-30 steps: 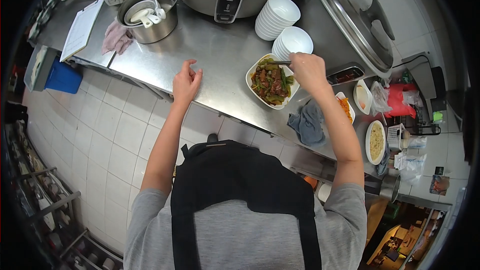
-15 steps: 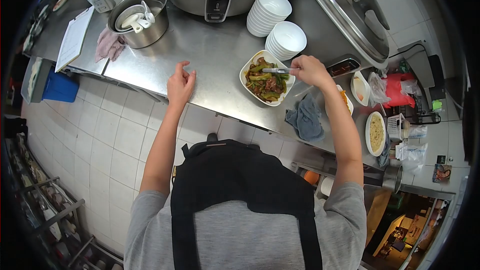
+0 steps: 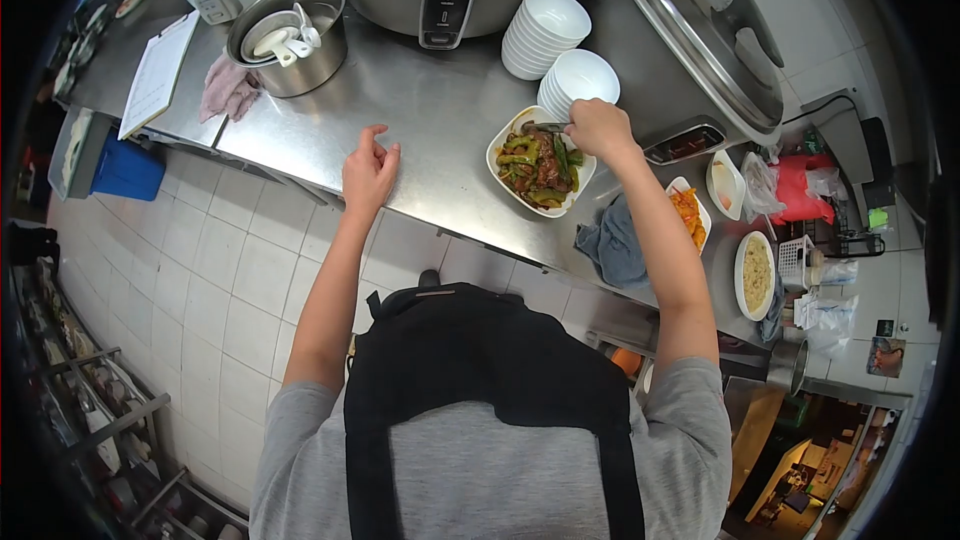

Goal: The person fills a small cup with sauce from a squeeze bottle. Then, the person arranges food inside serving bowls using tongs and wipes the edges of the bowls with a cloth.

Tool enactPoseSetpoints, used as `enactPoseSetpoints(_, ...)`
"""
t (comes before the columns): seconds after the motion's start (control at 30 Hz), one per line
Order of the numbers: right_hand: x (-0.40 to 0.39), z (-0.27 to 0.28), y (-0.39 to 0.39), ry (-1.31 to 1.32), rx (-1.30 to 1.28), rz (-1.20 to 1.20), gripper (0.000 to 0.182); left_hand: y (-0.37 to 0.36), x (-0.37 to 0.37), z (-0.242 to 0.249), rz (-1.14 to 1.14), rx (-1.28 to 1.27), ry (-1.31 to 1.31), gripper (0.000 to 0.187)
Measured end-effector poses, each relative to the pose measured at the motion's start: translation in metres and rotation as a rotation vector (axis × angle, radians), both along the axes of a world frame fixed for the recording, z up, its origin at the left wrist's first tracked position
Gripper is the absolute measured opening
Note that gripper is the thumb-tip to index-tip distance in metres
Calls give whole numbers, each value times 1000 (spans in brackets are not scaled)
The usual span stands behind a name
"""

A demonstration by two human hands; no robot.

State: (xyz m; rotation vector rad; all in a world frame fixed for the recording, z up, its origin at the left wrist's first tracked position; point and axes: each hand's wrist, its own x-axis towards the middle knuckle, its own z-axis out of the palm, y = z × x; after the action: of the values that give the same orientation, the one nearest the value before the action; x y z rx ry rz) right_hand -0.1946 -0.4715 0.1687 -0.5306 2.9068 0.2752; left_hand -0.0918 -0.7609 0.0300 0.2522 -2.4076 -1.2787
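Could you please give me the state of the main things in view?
Right hand: closed on a metal utensil
Left hand: empty, loosely curled
Square bowl: filled with cooked food
White round bowls: in two stacks
Metal pot: uncovered, holding white-handled utensils
Blue-grey cloth: crumpled
Pink cloth: crumpled
Oval dish: filled with pale food

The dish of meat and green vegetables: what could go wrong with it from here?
The bowl might slide or tip if pushed hard: the left hand is away from it, not steadying it.

Some food could spill onto the counter, since it fills much of the bowl and the right hand holds a metal utensil in it.

The right hand is close to the shorter stack of bowls, so it might knock them.
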Motion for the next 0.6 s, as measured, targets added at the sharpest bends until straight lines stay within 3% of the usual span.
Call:
enactPoseSetpoints(0.2, 13, 37, 12, 219, -99, 59, 15, 0, 0, 0, 4, 6, 12, 29)
enactPoseSetpoints(0.4, 33, 70, 24, 35, -119, 107, 12, 0, 0, 1, -5, -5, 15, 28)
enactPoseSetpoints(0.6, 34, 44, 27, -18, -36, 74, 13, -1, -1, -1, -15, 0, 19, 28)
